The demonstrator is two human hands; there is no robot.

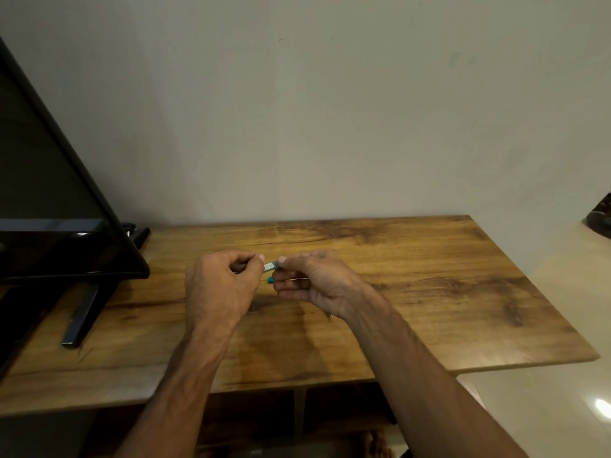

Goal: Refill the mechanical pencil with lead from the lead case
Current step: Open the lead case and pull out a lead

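Note:
A small pale lead case (269, 266) with a teal tint hangs just above the wooden table (413, 276), between my two hands. My left hand (218, 285) is curled, its thumb and forefinger pinching the case's left end. My right hand (314, 282) pinches the right end with its fingertips. A small teal piece (270, 279), maybe a cap, lies on the table right below the case. A thin dark tip (330, 315) pokes out under my right wrist; it looks like the pencil, and the rest of it is hidden by the hand.
A black monitor (49, 193) leans at the table's left, its stand legs (82, 312) reaching toward the front edge. A pale wall runs behind the table. The right table edge drops to a shiny floor (545, 408). Shelves sit under the tabletop.

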